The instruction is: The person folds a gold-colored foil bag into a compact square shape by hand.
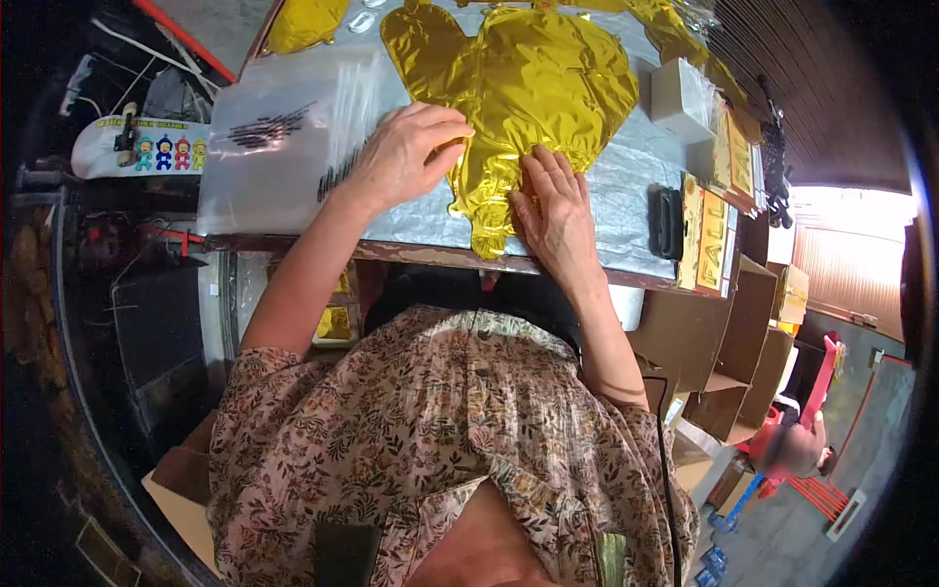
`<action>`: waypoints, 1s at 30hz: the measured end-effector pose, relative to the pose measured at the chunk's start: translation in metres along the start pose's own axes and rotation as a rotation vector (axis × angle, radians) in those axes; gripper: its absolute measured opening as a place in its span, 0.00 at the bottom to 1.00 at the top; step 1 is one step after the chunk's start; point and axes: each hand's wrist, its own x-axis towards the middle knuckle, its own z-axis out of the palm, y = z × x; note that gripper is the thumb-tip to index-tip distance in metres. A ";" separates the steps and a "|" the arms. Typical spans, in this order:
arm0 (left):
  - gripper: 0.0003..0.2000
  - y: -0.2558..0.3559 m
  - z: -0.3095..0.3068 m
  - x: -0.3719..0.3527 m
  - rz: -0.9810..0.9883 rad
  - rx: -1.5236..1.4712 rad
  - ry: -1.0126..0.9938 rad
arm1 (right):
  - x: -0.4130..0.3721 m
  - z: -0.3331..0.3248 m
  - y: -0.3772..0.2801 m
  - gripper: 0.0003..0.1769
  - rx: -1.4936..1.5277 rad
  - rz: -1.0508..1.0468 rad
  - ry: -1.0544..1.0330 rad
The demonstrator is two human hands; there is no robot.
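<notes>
Your left hand [406, 157] curves in from the left at the side of a shiny, crinkled gold foil sheet [553, 83], shaped with broad lobes and a narrow tail. Its thumb and forefinger bend toward each other at the foil's edge; whether they pinch it cannot be told. Your right hand [559, 210] is unclenched, fingers laid over the foil's lower right part, thumb apart from them beside the tail. Between your hands, the gold narrows and its tip reaches the near edge of a table with a wrinkled silver covering [626, 210]. Left of the foil lies a stack of clear plastic sleeves with black markings [264, 132], partly behind your left forearm. To the right are a white box [683, 100], a black oblong plastic object [666, 223] and a printed card with yellow letters [712, 240]. Judging by your hands, the step in hand is flattening or straightening the narrow part of the foil. The next move calls for light, even pressure from your right fingers and a gentle touch at the left edge, since thin film could crease or slide.
</notes>
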 end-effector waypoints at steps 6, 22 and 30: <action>0.10 -0.001 0.001 -0.001 0.036 0.058 0.021 | 0.001 -0.001 0.000 0.26 0.008 -0.003 -0.001; 0.10 -0.009 0.005 -0.003 0.046 0.053 0.041 | 0.004 -0.004 0.000 0.24 0.015 -0.032 -0.028; 0.10 -0.012 0.007 -0.003 0.061 0.068 0.040 | 0.004 -0.002 0.002 0.23 0.019 -0.049 -0.016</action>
